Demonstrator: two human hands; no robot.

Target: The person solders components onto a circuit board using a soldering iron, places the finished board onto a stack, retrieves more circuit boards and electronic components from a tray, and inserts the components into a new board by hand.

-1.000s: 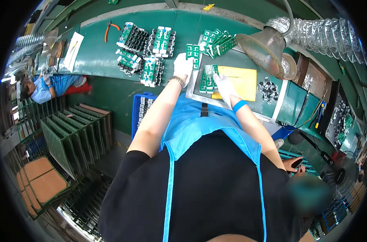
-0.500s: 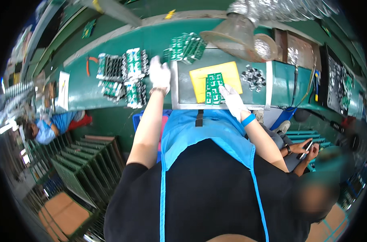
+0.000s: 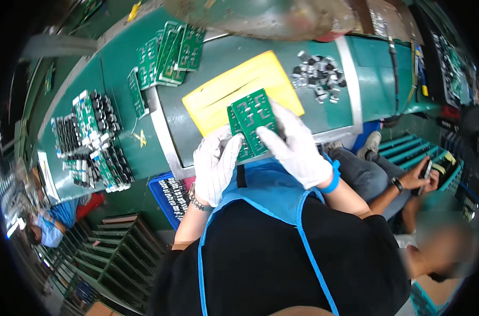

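Green worktop [image 3: 374, 63], its edges bowed by the fisheye lens, with a darker, metal-edged panel [image 3: 213, 58] set into its middle. A yellow sheet [image 3: 250, 73] lies askew on the panel. What look like two green circuit boards are held over the sheet's near edge, overlapping: top board [image 3: 256, 111], with under board [image 3: 233, 122] showing along its left side. Contact with the sheet – cannot tell. Long axis of both runs away from the body, far end leaning slightly left. Right hand [image 3: 298, 150], white-gloved, sits at the right side of the pair, left hand [image 3: 217, 164], also gloved, at the near-left edge; neither is clearly nearer, since both are at the boards. Right grip: thumb flat on the top board's face, fingers behind its right edge, pinching it. Left grip: thumb over the under board's left edge, fingers curled there with tips partly hidden – reads as a pinch. Beyond, to the left, a fanned stack of boards [image 3: 168, 58] and one separate board [image 3: 136, 94]; far left, boards fitted with black parts [image 3: 94, 139]; to the right, a heap of small black-and-silver components [image 3: 318, 76]. Brands, labels: none made out; pale marks on the boards are too small to read.
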